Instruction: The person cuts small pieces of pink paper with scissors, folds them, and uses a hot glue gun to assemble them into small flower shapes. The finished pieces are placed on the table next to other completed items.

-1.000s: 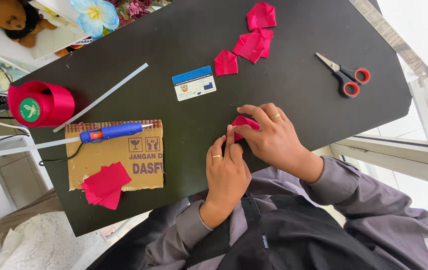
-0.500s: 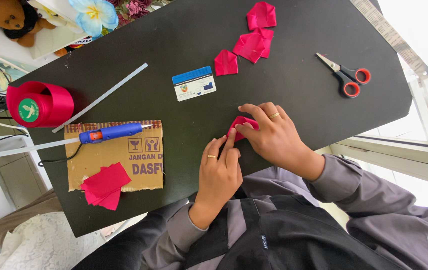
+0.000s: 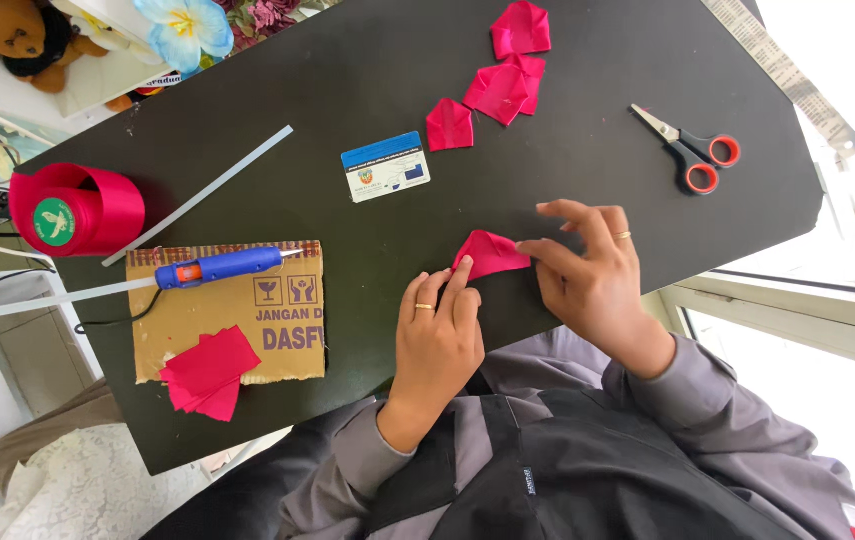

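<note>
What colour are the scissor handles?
The scissors have black handles with red-lined finger loops, seen clearly in the head view.
</note>
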